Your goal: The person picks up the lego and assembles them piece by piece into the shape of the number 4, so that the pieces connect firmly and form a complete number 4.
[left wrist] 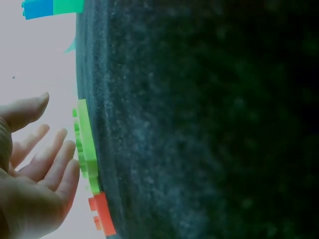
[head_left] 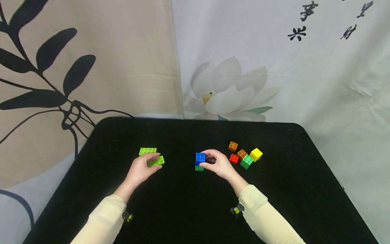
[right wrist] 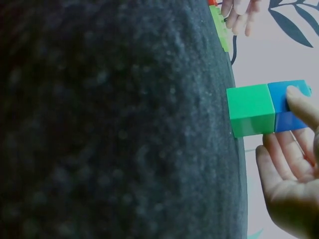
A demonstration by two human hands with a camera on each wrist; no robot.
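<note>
My right hand [head_left: 220,164] pinches a blue toy building brick [head_left: 200,158] between thumb and fingers. This brick sits squarely on top of a green brick [right wrist: 250,110], which stands on the black table. My left hand [head_left: 142,170] hovers with thumb and fingers apart above a lime-green brick [head_left: 157,161], holding nothing. Behind it lies another lime-green brick [head_left: 147,151], partly covered by the fingers. The left wrist view also shows a red brick [left wrist: 102,214] at the near end of the lime bricks; in the head view the left hand hides it.
To the right of my right hand lies a loose group: two orange bricks [head_left: 233,146], a red brick [head_left: 234,158], a green brick [head_left: 247,161] and a yellow brick [head_left: 256,154]. The black-covered table [head_left: 182,210] ends at printed curtains [head_left: 146,67] behind.
</note>
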